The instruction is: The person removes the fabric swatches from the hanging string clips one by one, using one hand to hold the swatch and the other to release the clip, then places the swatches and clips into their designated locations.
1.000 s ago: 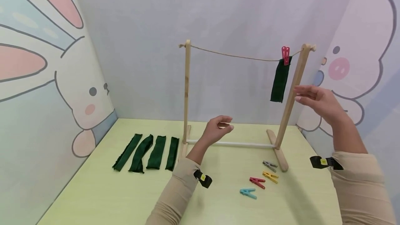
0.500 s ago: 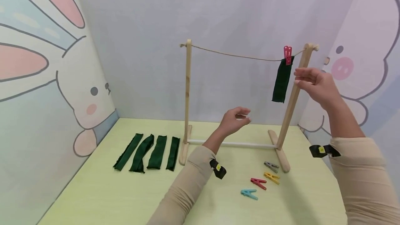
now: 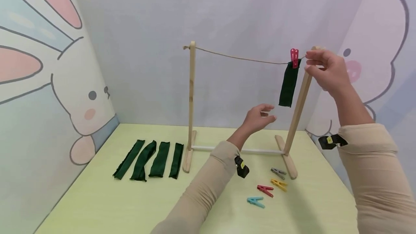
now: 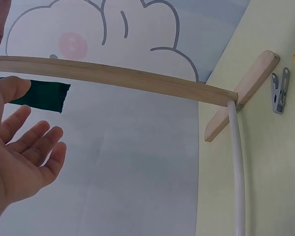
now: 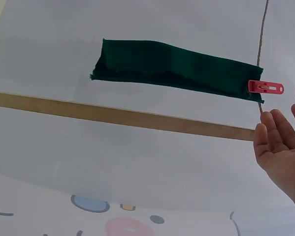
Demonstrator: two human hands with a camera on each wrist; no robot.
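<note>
A dark green cloth strip (image 3: 288, 86) hangs near the right end of the string line (image 3: 240, 58), held there by a red clothespin (image 3: 294, 59). Just right of that clothespin, in front of the right wooden post, my right hand (image 3: 329, 68) is raised with loosely bent fingers and holds nothing. In the right wrist view the same hand (image 5: 282, 142) appears apart from the red clothespin (image 5: 266, 87). My left hand (image 3: 258, 118) is lower, left of and below the hanging strip, its fingers relaxed and empty. The left wrist view shows its palm and spread fingers (image 4: 39, 147).
Several green cloth strips (image 3: 159, 159) lie side by side on the table at left. Grey (image 3: 278, 173), yellow (image 3: 278, 184), red (image 3: 265, 190) and blue clothespins (image 3: 255, 201) lie at front right. The wooden stand has a left post (image 3: 191, 96) and a white bottom bar (image 3: 260, 151).
My right hand has risen along the right post to about the red clothespin's height. The left hand has moved right and up toward the hanging strip.
</note>
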